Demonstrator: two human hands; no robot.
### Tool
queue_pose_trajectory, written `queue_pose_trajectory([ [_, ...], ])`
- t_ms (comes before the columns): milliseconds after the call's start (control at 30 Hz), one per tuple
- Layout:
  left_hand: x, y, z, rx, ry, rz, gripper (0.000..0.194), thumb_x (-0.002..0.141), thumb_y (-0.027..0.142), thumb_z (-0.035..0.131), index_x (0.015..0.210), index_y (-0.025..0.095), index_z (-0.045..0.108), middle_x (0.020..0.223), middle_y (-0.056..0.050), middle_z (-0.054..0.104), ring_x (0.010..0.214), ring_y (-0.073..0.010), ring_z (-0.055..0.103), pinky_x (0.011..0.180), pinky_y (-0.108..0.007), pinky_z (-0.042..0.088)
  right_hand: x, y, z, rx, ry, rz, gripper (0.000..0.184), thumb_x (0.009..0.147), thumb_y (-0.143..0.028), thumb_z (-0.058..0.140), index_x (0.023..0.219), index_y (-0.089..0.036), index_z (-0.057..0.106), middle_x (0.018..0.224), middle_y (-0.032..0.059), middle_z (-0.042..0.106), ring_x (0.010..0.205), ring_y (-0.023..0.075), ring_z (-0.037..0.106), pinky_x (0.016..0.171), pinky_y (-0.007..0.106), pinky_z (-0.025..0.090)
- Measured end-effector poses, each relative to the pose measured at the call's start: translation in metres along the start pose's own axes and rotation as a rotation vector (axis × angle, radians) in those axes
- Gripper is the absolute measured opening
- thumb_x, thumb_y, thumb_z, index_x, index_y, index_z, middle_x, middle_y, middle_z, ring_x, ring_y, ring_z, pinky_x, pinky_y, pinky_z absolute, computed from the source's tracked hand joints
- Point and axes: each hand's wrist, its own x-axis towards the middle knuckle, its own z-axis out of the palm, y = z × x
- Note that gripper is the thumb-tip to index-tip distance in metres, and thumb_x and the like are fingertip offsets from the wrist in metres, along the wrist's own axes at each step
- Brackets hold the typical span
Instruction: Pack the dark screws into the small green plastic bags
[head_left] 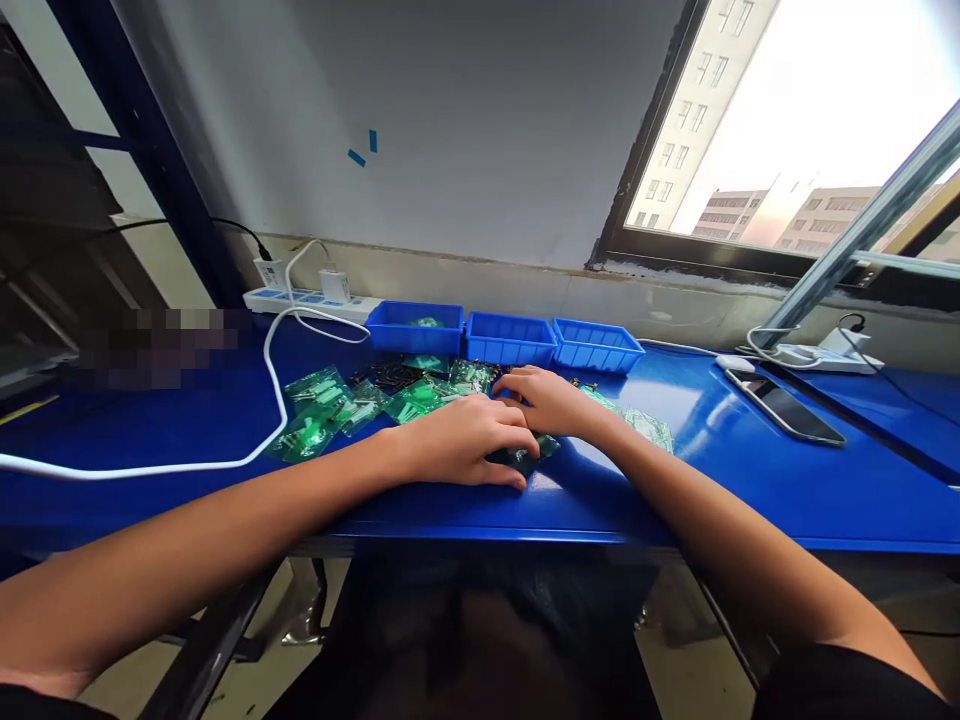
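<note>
My left hand [480, 440] lies over the pile at the table's front middle. Its thumb is stretched out apart from the bent fingers, and a clear greenish bag [546, 448] shows under and beside it. Close against it, my right hand [551, 400] reaches in from the right with curled fingers; their tips are partly hidden, and I cannot make out what they hold. Left of the hands lie several small green plastic bags [315, 432] with pale parts inside. Behind them is a heap of dark screw-like pieces [390, 375]. Another clear bag [649, 428] rests by my right forearm.
Three blue bins stand in a row behind the pile: left [415, 332], middle [510, 345] and right [598, 350]. The left one holds a green bag. A white cable [266, 380] crosses the blue table [750, 490]. A phone [784, 402] and power strip [825, 360] lie right.
</note>
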Motion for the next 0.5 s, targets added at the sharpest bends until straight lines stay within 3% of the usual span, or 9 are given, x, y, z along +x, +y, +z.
queue_pose_trajectory([
  [167, -0.002, 0.004, 0.004, 0.085, 0.051, 0.039, 0.019, 0.089, 0.030, 0.051, 0.092, 0.018, 0.065, 0.090, -0.004, 0.067, 0.082, -0.0170, 0.060, 0.075, -0.027, 0.044, -0.001, 0.000, 0.002, -0.009, 0.003, -0.055, 0.026, 0.086, -0.020, 0.048, 0.104, -0.014, 0.065, 0.092, 0.0096, 0.063, 0.089, 0.0200, 0.054, 0.076, 0.030, 0.038],
  [267, -0.001, 0.000, 0.003, 0.096, 0.103, 0.031, 0.025, 0.091, 0.025, 0.042, 0.086, 0.017, 0.065, 0.084, -0.004, 0.067, 0.076, -0.0147, 0.060, 0.070, -0.024, 0.044, 0.002, 0.005, 0.005, 0.113, 0.036, -0.047, 0.021, 0.081, -0.016, 0.051, 0.096, -0.014, 0.066, 0.085, 0.0072, 0.062, 0.083, 0.0179, 0.053, 0.074, 0.029, 0.038],
  [367, 0.003, -0.014, -0.008, 0.110, 0.173, -0.046, 0.024, 0.088, 0.025, 0.042, 0.080, 0.015, 0.063, 0.077, -0.005, 0.067, 0.071, -0.0148, 0.060, 0.067, -0.024, 0.043, 0.006, 0.014, 0.007, 0.481, 0.096, 0.041, 0.020, 0.084, -0.023, 0.047, 0.084, -0.014, 0.064, 0.073, 0.0030, 0.059, 0.069, 0.0131, 0.051, 0.065, 0.025, 0.038],
  [500, 0.007, -0.034, -0.026, -0.009, 0.394, -0.332, 0.022, 0.085, 0.027, 0.045, 0.080, 0.015, 0.062, 0.066, -0.001, 0.063, 0.056, -0.0111, 0.053, 0.054, -0.021, 0.037, 0.010, 0.023, 0.011, 1.028, 0.226, 0.216, 0.048, 0.090, -0.049, 0.027, 0.085, -0.014, 0.059, 0.066, 0.0007, 0.054, 0.060, 0.0107, 0.050, 0.059, 0.024, 0.040],
])
